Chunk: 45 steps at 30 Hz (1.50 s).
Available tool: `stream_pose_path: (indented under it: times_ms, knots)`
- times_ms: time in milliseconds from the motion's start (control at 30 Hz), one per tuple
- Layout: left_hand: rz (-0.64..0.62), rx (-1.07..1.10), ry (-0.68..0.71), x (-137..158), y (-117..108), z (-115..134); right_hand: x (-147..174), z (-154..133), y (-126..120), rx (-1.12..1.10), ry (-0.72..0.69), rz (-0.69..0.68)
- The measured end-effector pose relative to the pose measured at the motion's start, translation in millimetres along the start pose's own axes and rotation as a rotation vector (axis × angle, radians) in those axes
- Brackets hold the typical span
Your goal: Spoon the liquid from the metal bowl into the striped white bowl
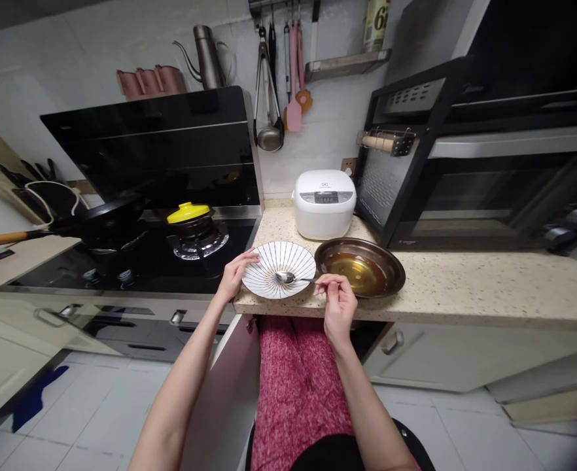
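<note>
Left hand (235,275) on the left rim of the white plate with dark radial stripes (263,256): fingers lie over the edge, thumb not clear, so can't tell if it's actually clamped or just steadying.

Right hand (338,299) is closed on the handle of a metal spoon (285,277), pinched between thumb and fingers. Spoon runs leftward from the hand, its bowl over the plate's middle; contact with the plate surface can't be confirmed.

Plate sits on the speckled countertop (475,281) near the front edge. Brown basin with amber bottom (396,268) just right of it, partly behind the right hand; can't tell whether the rims touch. White rice cooker (325,219) stands behind the two, against the wall side, display facing front.

Left of the plate: black gas hob (151,275), small pot with yellow lid (188,212) on the near burner, wok with wooden handle (112,219) further left. Ladle (269,137) and pink spatula (294,114) hang above. Black-framed oven (494,196) on the right end.
</note>
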State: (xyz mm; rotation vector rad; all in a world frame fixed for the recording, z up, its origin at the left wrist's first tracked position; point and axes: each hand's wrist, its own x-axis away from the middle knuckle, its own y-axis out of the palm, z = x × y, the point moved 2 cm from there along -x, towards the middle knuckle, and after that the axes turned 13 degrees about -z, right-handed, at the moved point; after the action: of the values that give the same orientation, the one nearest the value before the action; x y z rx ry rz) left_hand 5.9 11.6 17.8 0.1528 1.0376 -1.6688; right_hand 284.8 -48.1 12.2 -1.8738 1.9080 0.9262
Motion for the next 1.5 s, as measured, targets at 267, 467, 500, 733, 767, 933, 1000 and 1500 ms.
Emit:
stream_pose_path:
  times_ms: [267, 467, 500, 733, 767, 933, 1000, 1500]
  knots:
    - [0.002, 0.001, 0.004, -0.7, 0.2, 0.4, -2.9, -13.9, -8.3, 0.020, -0.082, 0.110]
    - [0.009, 0.001, 0.007, -0.7, 0.5, -0.9, -4.0, -23.4, -17.2, 0.057, -0.143, 0.222]
    - [0.008, 0.000, 0.006, -0.7, 0.5, -1.0, -4.4, -24.9, -18.6, 0.076, -0.158, 0.240]
    - [0.007, 0.004, 0.003, -0.2, 0.5, -0.7, -6.6, -30.9, -25.4, 0.255, -0.260, 0.296]
    - [0.009, 0.007, 0.004, -0.1, 0.5, -0.5, -6.3, -30.4, -26.2, 0.281, -0.274, 0.289]
    - [0.003, 0.006, 0.000, -0.3, 0.5, 0.9, -4.1, -23.6, -30.0, 0.460, -0.325, 0.204]
    - [0.006, 0.008, -0.002, -0.5, 0.6, 1.4, -4.1, -21.8, -30.6, 0.550, -0.384, 0.157]
    - [0.006, 0.008, 0.019, -0.2, 0.9, -1.3, -4.5, -21.7, -23.5, 0.705, -0.533, -0.052]
